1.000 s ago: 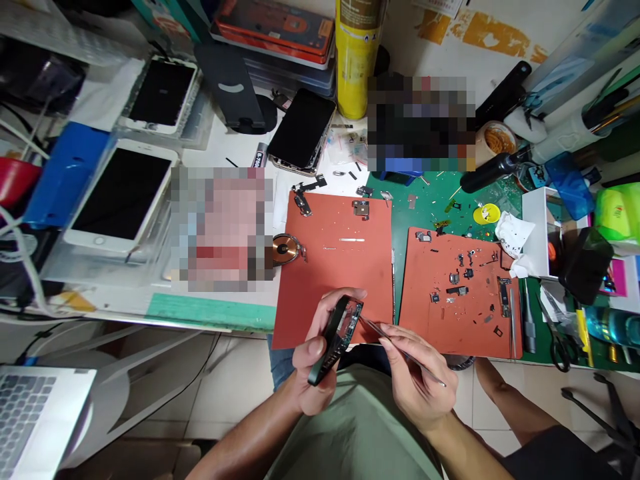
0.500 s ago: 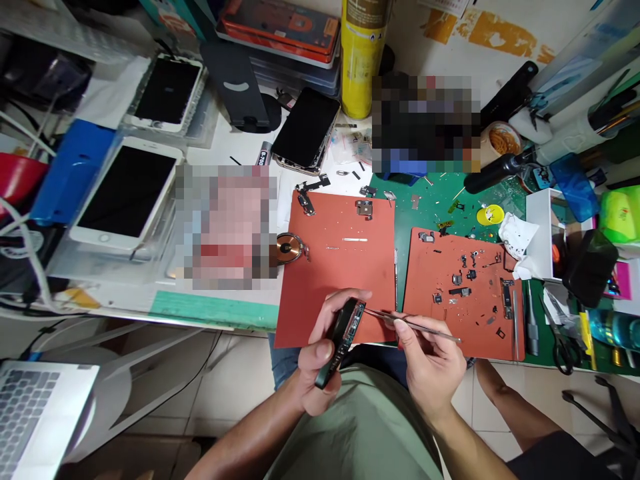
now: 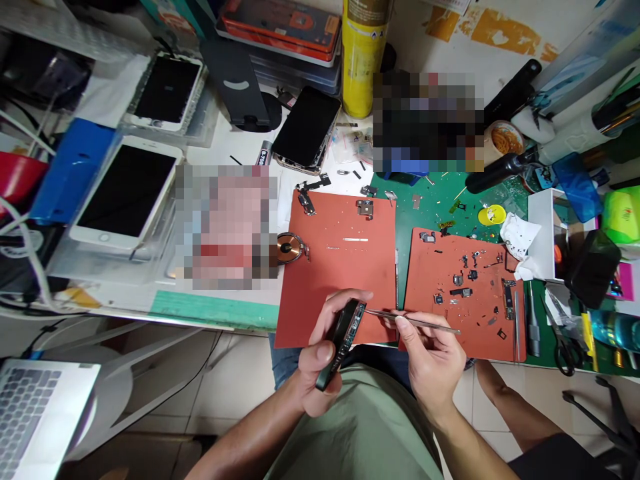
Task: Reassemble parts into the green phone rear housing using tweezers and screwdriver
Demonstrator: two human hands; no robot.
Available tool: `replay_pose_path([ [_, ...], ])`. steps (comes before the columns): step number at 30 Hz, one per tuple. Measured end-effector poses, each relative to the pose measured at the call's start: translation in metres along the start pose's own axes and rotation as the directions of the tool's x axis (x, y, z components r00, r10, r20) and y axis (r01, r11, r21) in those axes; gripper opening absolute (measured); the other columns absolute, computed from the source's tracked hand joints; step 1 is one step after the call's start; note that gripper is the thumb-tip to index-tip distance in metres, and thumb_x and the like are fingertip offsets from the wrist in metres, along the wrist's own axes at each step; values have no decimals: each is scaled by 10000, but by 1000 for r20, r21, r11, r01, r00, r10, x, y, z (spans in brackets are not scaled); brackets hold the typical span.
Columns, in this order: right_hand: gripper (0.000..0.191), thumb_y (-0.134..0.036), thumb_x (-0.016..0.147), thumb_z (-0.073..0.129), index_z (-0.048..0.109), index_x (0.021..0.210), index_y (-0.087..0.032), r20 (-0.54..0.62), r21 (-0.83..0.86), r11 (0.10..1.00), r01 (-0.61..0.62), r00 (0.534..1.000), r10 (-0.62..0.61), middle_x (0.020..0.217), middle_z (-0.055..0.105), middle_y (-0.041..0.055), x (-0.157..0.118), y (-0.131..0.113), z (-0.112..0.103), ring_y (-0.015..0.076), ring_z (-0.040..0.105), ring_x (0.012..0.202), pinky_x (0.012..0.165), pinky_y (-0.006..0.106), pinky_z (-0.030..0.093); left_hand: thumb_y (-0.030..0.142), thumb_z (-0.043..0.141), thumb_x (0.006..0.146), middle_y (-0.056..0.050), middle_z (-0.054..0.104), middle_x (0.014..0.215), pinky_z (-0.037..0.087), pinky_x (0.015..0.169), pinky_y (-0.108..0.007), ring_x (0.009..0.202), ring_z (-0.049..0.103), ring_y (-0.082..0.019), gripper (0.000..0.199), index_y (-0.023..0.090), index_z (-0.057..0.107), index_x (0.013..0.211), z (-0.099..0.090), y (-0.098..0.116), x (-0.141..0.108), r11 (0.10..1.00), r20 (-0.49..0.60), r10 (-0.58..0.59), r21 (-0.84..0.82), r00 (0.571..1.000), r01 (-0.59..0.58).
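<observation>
My left hand (image 3: 319,360) is closed round a dark phone body (image 3: 340,347), tilted up on its edge, with exposed inner parts along the side that faces right. Between the thumb and fingers of my right hand (image 3: 434,363) is a pair of tweezers (image 3: 425,323). The tips point left and meet the upper end of the phone body; whether they grip a part there is too small to tell. Both hands are above the near edge of a reddish-brown mat (image 3: 320,287). A copper charging coil (image 3: 290,248) rests at that mat's left edge.
A second reddish-brown mat (image 3: 483,340) to the right carries several small phone parts. Scissors (image 3: 567,353) and a screwdriver (image 3: 534,330) lie beside it. Behind stand a phone with a black screen (image 3: 307,127) and a yellow spray can (image 3: 359,73). A white phone (image 3: 127,190) is at left.
Almost nothing differs. The tweezers have tilted slightly in my right hand, their rear end a little higher; my left hand and the phone body stay in place.
</observation>
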State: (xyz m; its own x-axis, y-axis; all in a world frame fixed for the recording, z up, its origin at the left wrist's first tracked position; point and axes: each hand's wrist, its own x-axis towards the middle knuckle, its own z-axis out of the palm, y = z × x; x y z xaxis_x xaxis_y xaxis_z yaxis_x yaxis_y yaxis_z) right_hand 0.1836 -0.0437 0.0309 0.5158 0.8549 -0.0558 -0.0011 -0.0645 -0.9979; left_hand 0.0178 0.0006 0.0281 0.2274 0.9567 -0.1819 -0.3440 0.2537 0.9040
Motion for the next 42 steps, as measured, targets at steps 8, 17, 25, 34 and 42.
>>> replay_pose_path([
  [8, 98, -240, 967, 866, 799, 1031, -207, 2, 15, 1000, -20, 1000, 20, 967, 889, 73, 3, -3, 2, 234, 882, 802, 792, 337, 766, 846, 679, 881, -127, 717, 1310, 514, 1180, -626, 1290, 646, -441, 733, 268, 776, 1321, -2, 2, 1, 1000, 3, -25, -17, 1000, 25],
  [17, 113, -270, 967, 871, 799, 1026, -205, 10, -11, 999, -35, 999, 35, 946, 885, 73, 4, -4, 1, 237, 878, 794, 770, 344, 764, 896, 705, 824, -125, 720, 1353, 501, 1173, -615, 1342, 612, -465, 778, 292, 768, 1311, -5, -7, -2, 1000, 1, -15, -18, 1000, 15],
  [25, 131, -304, 970, 870, 792, 1024, -214, 9, -37, 999, -28, 1000, 29, 945, 884, 69, 4, -4, 1, 237, 875, 790, 757, 352, 763, 930, 528, 919, -147, 655, 1463, 481, 1171, -558, 1385, 584, -435, 862, 257, 695, 1432, -6, -22, -10, 997, -36, 80, -4, 996, -80],
  [34, 103, -287, 985, 854, 797, 1027, -213, 35, -37, 999, -34, 999, 35, 945, 884, 65, 6, -3, 0, 237, 877, 793, 761, 343, 761, 967, 556, 874, -146, 658, 1442, 493, 1166, -550, 1361, 594, -443, 921, 257, 701, 1443, -5, -24, -10, 996, -38, 86, 2, 996, -86],
  [42, 90, -210, 976, 860, 806, 1046, -222, 64, 44, 996, -76, 995, 73, 943, 881, 48, 5, -1, -3, 224, 879, 809, 799, 327, 754, 1005, 467, 880, -135, 643, 1455, 490, 1152, -562, 1346, 594, -432, 941, 291, 691, 1451, -3, -24, -10, 997, -38, 80, 3, 996, -80],
])
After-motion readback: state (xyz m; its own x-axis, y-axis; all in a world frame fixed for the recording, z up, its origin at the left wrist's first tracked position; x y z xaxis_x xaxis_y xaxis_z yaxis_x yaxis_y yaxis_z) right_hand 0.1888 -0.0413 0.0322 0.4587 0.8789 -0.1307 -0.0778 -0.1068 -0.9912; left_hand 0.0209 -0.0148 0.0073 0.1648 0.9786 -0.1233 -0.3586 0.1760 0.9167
